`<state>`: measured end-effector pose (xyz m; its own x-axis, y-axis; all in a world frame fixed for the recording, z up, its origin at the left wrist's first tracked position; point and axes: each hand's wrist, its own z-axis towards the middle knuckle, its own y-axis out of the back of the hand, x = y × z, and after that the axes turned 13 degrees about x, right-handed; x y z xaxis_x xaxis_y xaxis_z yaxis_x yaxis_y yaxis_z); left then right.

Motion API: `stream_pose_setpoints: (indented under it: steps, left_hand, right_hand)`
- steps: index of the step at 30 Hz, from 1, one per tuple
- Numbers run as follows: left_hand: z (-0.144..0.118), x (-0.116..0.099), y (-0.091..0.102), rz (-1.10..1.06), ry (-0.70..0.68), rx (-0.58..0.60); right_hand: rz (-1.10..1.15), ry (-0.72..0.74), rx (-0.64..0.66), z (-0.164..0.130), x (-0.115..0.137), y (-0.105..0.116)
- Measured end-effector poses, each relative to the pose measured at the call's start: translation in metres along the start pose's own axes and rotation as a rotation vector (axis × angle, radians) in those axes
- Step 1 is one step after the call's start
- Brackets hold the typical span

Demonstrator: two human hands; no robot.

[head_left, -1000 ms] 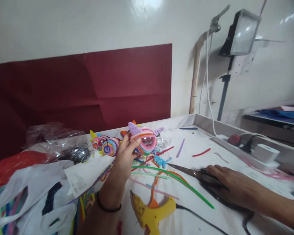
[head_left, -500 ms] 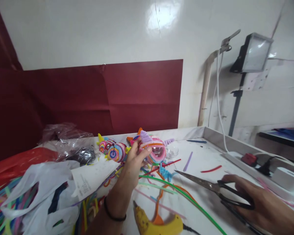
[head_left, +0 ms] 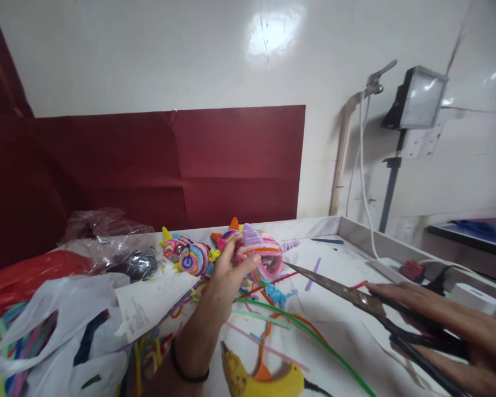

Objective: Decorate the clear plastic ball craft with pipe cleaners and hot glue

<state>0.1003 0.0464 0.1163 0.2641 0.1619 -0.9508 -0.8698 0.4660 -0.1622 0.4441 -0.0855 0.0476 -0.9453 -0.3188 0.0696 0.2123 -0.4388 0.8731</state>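
My left hand [head_left: 227,278] holds up a pink, purple and orange pipe-cleaner figure [head_left: 261,255] wound around a clear shell, just above the table. My right hand [head_left: 446,325] grips a pair of long dark scissors [head_left: 347,295], lifted off the table with the blades pointing left toward the figure. The blade tip ends just right of the figure, not touching it. A black band circles my left wrist.
Two finished striped pipe-cleaner figures [head_left: 188,255] sit behind my left hand. Loose pipe cleaners [head_left: 306,325] and a yellow glue gun [head_left: 260,380] lie on the white table [head_left: 339,325]. Plastic bags [head_left: 62,320] pile at left. A power strip [head_left: 413,270], white adapter [head_left: 473,298] and lamp [head_left: 415,99] stand at right.
My right hand has picked the scissors up off the table and raised their blades toward the figure. My left hand keeps the figure held up in about the same spot.
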Motion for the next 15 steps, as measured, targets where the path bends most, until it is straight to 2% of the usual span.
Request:
stream_pose_setpoints:
  steps: [3, 8, 15]
  left_hand:
    - [0.001, 0.001, 0.0, 0.029, -0.035, 0.04]
    - [0.001, 0.001, -0.001, 0.078, -0.076, 0.119]
    - [-0.003, -0.002, -0.003, 0.177, -0.047, 0.124]
  right_hand:
    - [-0.11, 0.095, 0.021, 0.018, 0.01, 0.016]
    - [-0.155, 0.15, 0.008, 0.037, 0.024, 0.037]
    - [-0.178, 0.226, -0.013, 0.051, 0.034, 0.053]
